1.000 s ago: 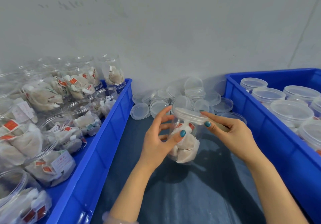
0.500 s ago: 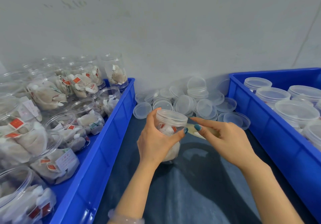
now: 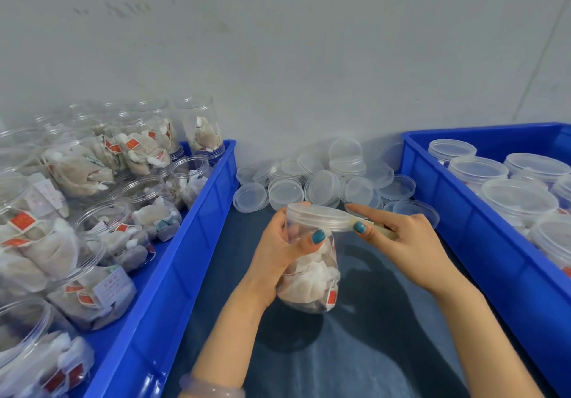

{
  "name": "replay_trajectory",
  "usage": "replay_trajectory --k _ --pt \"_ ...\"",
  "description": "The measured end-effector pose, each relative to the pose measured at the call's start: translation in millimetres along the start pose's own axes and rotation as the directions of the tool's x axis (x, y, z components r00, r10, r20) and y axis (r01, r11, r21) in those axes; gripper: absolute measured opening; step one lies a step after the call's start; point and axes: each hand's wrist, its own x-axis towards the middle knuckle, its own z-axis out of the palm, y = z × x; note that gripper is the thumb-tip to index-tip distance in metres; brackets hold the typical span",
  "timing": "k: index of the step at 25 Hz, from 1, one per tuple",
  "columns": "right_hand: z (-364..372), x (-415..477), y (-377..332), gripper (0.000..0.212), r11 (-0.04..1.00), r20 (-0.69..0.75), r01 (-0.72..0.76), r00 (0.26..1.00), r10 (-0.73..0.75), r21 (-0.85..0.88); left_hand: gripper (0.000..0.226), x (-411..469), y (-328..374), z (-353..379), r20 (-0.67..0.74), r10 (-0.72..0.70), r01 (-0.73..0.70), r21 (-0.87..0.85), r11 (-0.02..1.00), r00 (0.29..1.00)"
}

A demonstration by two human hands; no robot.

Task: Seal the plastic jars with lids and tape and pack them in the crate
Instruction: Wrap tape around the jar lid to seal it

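1. Between the two blue crates, over the dark worktop (image 3: 370, 360), my left hand (image 3: 278, 252) held a jar (image 3: 312, 277) of tea bags, tilted, with fingers and thumb curled round its upper part. I could not tell whether its base touched the worktop.
2. A clear lid (image 3: 318, 217) sat on the jar's mouth.
3. My right hand (image 3: 408, 243) pinched a strip of tape (image 3: 381, 230) between thumb and forefinger, right at the lid's rim.
4. Loose lids (image 3: 324, 178) lay heaped by the wall, behind the jar.
5. The left crate (image 3: 173, 274) held open filled jars (image 3: 92, 243); the right crate (image 3: 482, 243) held lidded jars (image 3: 519, 196).
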Motion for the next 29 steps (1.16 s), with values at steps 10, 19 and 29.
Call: replay_trajectory --k 10,19,29 --pt "11 2 2 0.040 0.963 0.208 0.036 0.974 -0.094 0.268 0.094 1 -11 -15 0.103 -0.011 -0.011 0.215 0.976 0.995" --pt "19 1 0 0.039 0.976 0.106 0.214 0.971 -0.216 0.023 0.107 0 22 17 -0.051 0.114 0.016 0.957 0.290 0.992" --pt "17 -1 -8 0.057 0.937 0.157 0.169 0.979 -0.126 -0.305 0.058 10 15 24 -0.014 0.336 -0.061 0.976 0.210 0.942"
